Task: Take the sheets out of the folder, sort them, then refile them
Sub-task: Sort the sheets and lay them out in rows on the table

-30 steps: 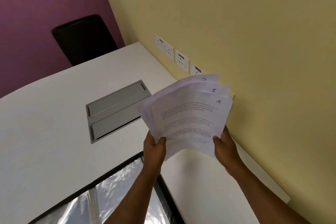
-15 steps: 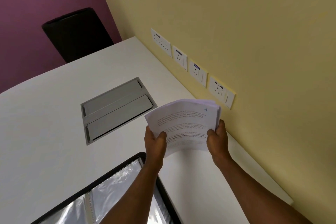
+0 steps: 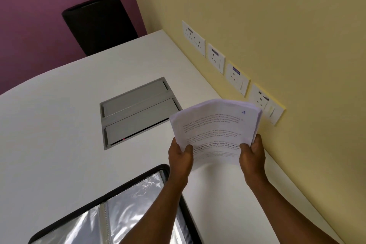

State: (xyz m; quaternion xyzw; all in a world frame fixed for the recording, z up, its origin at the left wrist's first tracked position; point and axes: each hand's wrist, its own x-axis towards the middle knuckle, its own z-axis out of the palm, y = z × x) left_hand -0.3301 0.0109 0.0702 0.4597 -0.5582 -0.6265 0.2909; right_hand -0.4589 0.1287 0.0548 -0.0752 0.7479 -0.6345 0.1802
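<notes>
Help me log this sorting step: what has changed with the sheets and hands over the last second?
The sheets, fanned out a second ago with handwritten 3, 5 and 4 showing, have been squared into one stack; only the 4 shows now. The stack sits lower. The left hand and right hand have kept their grip on its lower corners, thumbs on front. The folder still lies open on the table.

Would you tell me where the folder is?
Head view: the folder lies open on the table, bottom left, under the left forearm.
</notes>
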